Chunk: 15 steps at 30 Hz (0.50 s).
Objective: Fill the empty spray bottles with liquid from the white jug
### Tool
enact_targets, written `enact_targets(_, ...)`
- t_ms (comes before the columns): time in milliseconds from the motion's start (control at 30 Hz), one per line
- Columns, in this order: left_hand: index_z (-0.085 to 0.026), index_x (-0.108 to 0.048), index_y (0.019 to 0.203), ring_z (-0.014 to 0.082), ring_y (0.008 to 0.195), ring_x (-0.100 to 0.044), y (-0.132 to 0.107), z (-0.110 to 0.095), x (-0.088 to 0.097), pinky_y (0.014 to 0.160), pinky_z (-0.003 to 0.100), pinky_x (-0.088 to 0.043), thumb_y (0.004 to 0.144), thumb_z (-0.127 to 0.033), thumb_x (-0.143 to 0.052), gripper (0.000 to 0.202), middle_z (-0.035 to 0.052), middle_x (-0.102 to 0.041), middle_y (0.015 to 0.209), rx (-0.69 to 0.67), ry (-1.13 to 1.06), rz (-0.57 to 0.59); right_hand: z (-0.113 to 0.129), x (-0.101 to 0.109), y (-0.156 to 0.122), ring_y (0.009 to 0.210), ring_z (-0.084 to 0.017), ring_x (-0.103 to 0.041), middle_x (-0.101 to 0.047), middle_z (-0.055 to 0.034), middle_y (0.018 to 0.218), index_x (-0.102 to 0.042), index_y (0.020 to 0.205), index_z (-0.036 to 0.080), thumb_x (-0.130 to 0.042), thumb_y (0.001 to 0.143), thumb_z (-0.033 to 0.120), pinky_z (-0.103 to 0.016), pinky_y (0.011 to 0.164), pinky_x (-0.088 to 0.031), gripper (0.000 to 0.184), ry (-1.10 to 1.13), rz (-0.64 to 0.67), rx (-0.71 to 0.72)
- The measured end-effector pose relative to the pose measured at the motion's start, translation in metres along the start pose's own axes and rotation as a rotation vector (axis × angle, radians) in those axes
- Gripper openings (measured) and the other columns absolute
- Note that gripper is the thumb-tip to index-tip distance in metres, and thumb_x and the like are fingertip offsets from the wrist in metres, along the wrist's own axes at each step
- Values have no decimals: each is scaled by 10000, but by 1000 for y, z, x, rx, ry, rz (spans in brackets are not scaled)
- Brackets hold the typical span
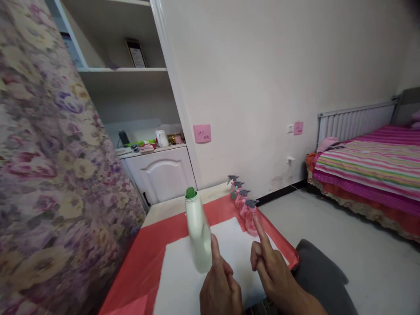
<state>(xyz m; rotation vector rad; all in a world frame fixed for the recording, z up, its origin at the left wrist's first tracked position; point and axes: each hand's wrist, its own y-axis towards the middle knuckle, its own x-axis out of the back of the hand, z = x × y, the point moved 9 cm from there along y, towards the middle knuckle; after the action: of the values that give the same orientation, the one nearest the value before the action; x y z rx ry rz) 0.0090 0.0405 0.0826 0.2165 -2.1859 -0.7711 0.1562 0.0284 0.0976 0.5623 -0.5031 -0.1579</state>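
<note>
A bare left hand (220, 284) is nearest, partly open, its index finger straight up and the other fingers curled, with nothing visible in its grasp. Its fingertip overlaps the right edge of a pale green plastic bottle with a darker green spout (198, 232); whether they touch, I cannot tell. To its right, the bare right hand (271, 269) is likewise partly open, index finger extended, other fingers bent, no object showing in it. That fingertip lines up with the nearest of four pink spray bottles with grey heads (241, 202); contact is again unclear.

Across the scene, a floral fabric curtain (49, 175) hangs at far left, beside a white panelled cabinet (160, 168). The pale green bottle stands on a white rectangular sheet (177, 280) over a red-covered table (136, 258). The spray bottles line the table's right side. A bed with a striped, multicoloured cover (370, 164) fills the far right.
</note>
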Motion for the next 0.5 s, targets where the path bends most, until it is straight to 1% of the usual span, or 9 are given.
enact_targets(100, -163, 14, 1547, 173, 674, -627, 1, 5, -4, 701, 301, -500, 818, -61, -315, 807, -6, -595, 801, 35, -2, 29, -5, -1, -2, 562, -150, -485, -517, 53, 690, 141, 1534, 221, -308, 877, 68, -289, 591, -379, 810, -2, 5, -14)
enact_targets(267, -150, -3, 1546, 174, 672, -632, 4, 9, -5, 691, 291, -504, 805, -78, -334, 814, -4, -611, 799, 52, -23, 37, -11, -1, 0, 559, -151, -481, -516, 51, 680, 137, 1535, 191, -313, 875, 66, -289, 591, -381, 808, 8, 1, -36)
enact_targets(400, -156, 54, 1542, 169, 672, -630, 5, 11, -8, 688, 285, -496, 817, -76, -314, 817, -5, -591, 788, 50, -15, 56, -12, -1, 2, 552, -154, -476, -508, 53, 670, 135, 1535, 187, -303, 880, 76, -289, 580, -373, 796, 8, -7, -36)
enact_targets(500, -152, 67, 1542, 169, 673, -628, 5, 16, -12, 680, 282, -485, 814, -75, -312, 825, -4, -589, 792, 80, -20, 91, -16, -4, 3, 547, -154, -474, -511, 55, 666, 153, 1531, 187, -306, 878, 77, -289, 577, -372, 806, 18, 8, -41)
